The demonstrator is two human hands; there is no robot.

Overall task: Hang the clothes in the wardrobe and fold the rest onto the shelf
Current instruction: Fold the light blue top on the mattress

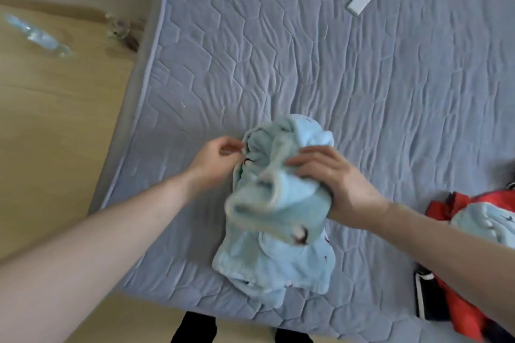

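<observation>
Light-blue fleece garment [274, 203] bunched near the bed's [390, 92] front edge — right hand [331, 186] grips its top, left hand [220, 159] pinches the left hem. Best to spread it flat first, find the seams, then fold; red clothes [459, 273] wait at the right edge.

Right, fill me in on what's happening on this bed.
A person stands at the grey quilted mattress, working a light blue fleece garment. The right hand grips its bunched upper part; the left hand pinches the edge beside it. The lower part lies on the mattress, not yet folded. A red garment and a second light blue piece wait at the right.
</observation>
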